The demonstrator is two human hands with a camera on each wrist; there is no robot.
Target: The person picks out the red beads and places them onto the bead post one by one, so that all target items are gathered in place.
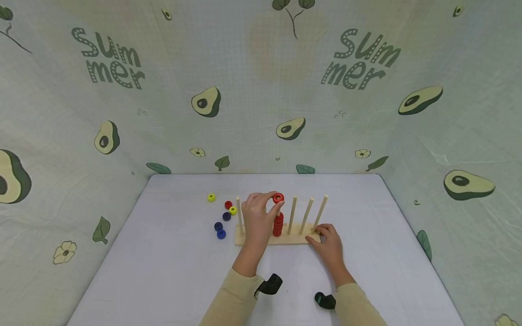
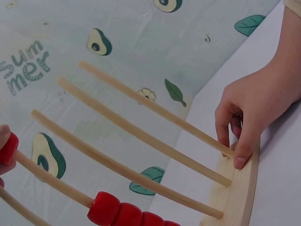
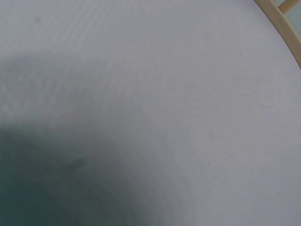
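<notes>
A wooden peg rack (image 1: 265, 241) with several upright pegs stands on the table. My left hand (image 1: 258, 215) pinches a red bead (image 1: 278, 198) between thumb and index finger at the top of one peg; in the left wrist view that bead (image 2: 8, 149) sits at the peg's tip. Lower on the same peg is a stack of red beads (image 1: 278, 225). My right hand (image 1: 328, 246) grips the rack's right end, thumb in front and fingers behind, near the last peg (image 2: 155, 108). The left hand hides part of the rack and a peg behind it.
Left of the rack lie loose beads: yellow ones (image 1: 211, 197), a red one (image 1: 228, 205), dark blue ones (image 1: 226, 216) and a brighter blue one (image 1: 221, 234). A white cloth covers the table (image 1: 171, 271). Patterned fabric (image 1: 244, 59) rises behind and at both sides.
</notes>
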